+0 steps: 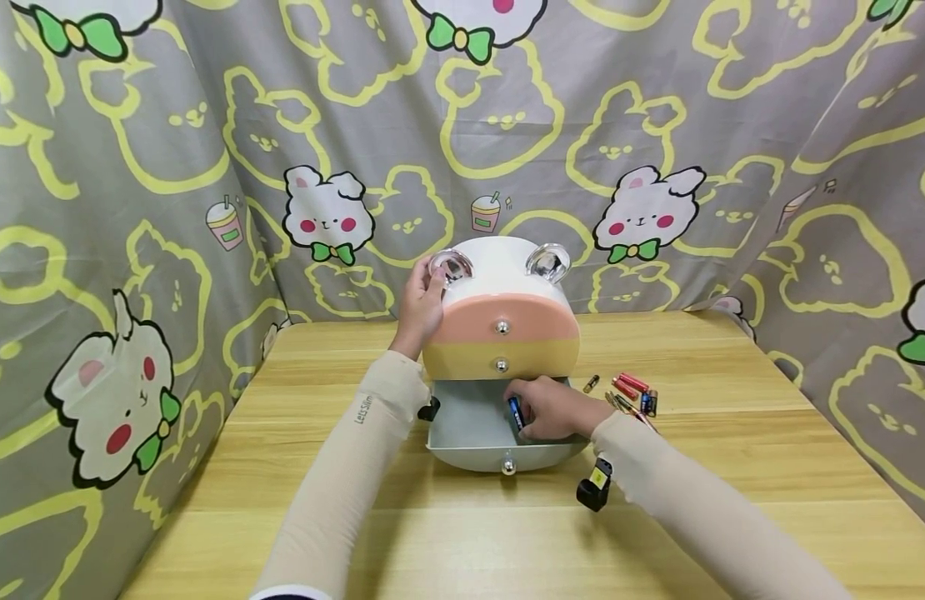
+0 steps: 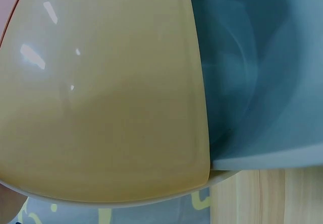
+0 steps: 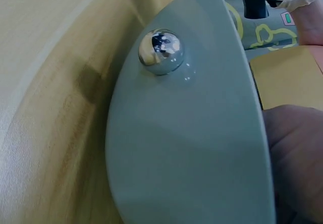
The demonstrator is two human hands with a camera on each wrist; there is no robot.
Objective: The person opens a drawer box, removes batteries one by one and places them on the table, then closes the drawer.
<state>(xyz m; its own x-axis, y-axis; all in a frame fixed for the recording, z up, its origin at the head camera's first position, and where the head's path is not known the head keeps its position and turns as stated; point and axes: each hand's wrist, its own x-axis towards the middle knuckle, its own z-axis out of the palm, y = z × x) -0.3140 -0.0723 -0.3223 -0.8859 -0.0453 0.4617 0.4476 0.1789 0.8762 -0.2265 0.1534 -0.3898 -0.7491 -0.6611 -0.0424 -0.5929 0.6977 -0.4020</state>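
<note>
A small bear-shaped drawer organizer (image 1: 500, 260) stands on the table, its grey-blue bottom drawer (image 1: 462, 421) pulled out toward me. My left hand (image 1: 420, 308) holds the organizer's upper left side at a silver ear (image 1: 452, 265), thumb in front. Inside the drawer, my right hand (image 1: 548, 408) pinches a blue battery (image 1: 516, 413) between thumb and fingers. The left wrist view shows the yellow drawer front (image 2: 111, 98) above the pulled-out drawer. In the right wrist view, the grey drawer front with its silver knob (image 3: 161, 51) hides most of that hand.
Several loose batteries lie right of the organizer, among them a red battery (image 1: 631, 382), a blue-and-black battery (image 1: 648, 403) and a small black-and-gold one (image 1: 592, 383). The wooden table (image 1: 320, 375) is bounded by a patterned grey curtain (image 1: 402, 225).
</note>
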